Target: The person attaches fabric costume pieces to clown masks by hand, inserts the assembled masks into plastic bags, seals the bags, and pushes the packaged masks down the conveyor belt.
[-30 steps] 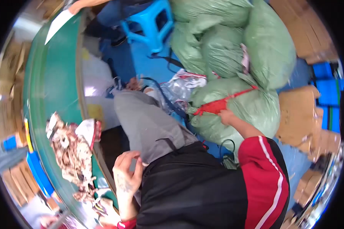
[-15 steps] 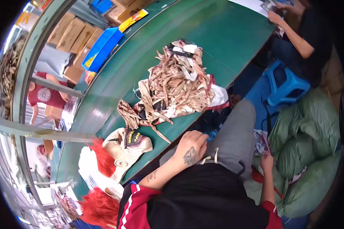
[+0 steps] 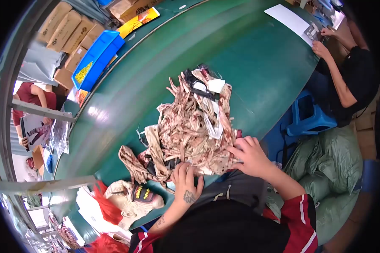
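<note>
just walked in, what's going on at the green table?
Someone's left hand and right hand are at the near edge of a blotched fabric heap on the green table; whether they grip it is unclear. A red-haired mask lies near the left hand. Across the table, a co-worker holds a printed card.

Brown-blotched beige fabric pile (image 3: 194,130), green tabletop (image 3: 257,55), red-haired pale mask (image 3: 126,201)

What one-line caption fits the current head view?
Left hand and right hand at the near edge of a mottled fabric heap on a green table, a red-haired mask lying nearby.
</note>
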The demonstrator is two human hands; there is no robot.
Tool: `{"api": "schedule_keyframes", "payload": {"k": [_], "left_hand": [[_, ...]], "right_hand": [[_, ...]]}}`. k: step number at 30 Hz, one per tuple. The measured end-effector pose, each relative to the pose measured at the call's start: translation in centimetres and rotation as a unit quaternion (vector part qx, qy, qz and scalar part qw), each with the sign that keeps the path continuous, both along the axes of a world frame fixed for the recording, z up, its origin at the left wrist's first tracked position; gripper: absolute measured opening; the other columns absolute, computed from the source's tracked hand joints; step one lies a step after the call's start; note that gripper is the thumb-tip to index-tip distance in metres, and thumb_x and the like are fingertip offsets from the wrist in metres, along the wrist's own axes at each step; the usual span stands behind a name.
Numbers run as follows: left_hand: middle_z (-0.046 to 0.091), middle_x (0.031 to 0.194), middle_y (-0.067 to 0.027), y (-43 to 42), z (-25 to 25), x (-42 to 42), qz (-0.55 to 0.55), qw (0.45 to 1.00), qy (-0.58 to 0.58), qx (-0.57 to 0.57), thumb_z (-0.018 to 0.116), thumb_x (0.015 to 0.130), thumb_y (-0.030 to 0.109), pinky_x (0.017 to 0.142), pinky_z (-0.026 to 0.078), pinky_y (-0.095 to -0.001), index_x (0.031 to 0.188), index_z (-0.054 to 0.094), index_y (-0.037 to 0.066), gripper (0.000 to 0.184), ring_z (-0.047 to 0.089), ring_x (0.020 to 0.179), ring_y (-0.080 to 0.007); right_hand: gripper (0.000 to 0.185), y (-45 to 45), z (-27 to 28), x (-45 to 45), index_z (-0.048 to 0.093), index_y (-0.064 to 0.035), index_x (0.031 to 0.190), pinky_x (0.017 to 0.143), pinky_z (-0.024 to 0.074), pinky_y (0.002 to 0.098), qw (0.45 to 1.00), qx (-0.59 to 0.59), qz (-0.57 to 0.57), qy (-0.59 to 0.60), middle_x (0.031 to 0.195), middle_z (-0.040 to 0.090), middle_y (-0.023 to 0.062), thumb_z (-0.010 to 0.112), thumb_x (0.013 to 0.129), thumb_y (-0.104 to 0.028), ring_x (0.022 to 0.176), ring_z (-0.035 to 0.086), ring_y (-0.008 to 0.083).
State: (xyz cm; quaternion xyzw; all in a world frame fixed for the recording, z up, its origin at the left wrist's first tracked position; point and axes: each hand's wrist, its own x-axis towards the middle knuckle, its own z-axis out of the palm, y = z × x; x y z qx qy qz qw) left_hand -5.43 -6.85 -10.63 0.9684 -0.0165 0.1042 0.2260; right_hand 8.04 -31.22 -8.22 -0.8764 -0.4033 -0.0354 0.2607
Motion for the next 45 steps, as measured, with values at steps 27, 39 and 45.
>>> {"api": "schedule_keyframes", "payload": {"k": [27,39,45], "left_hand": [[0.050,0.119,-0.0165,-0.2,-1.1,-1.1,0.029,0.993,-0.105,0.051,0.066,0.078,0.017,0.101,0.029,-0.0518,0.121,0.051,0.001,0.048,0.045,0.121,-0.0349],[0.049,0.128,-0.0153,0.1,-2.1,-2.1,0.020,0.993,-0.102,0.062,0.062,0.083,0.022,0.104,0.026,-0.0591,0.136,0.043,0.003,0.059,0.041,0.128,-0.0305],[0.051,0.126,-0.0171,0.2,-3.2,-2.4,0.011,0.988,-0.137,0.071,0.059,0.085,0.020,0.106,0.028,-0.0557,0.135,0.045,0.001,0.055,0.044,0.125,-0.0339]], "right_hand": [[0.085,0.3,-0.2,-3.7,0.033,-0.0062,0.145,0.096,0.0425,0.0339,0.955,0.077,-0.135,0.252,0.116,0.056,0.0149,0.073,0.071,0.004,0.112,0.054,0.0264],[0.055,-0.4,16.8,5.8,0.052,-0.0023,0.128,0.067,0.0532,0.0244,0.830,0.365,0.004,0.421,0.091,0.056,0.0034,0.054,0.074,0.008,0.077,0.063,0.0100],[0.052,-2.4,24.3,10.6,0.055,0.0002,0.124,0.072,0.0541,0.0265,0.857,0.303,0.051,0.413,0.095,0.058,0.0063,0.053,0.073,0.005,0.080,0.064,0.0139]]}}
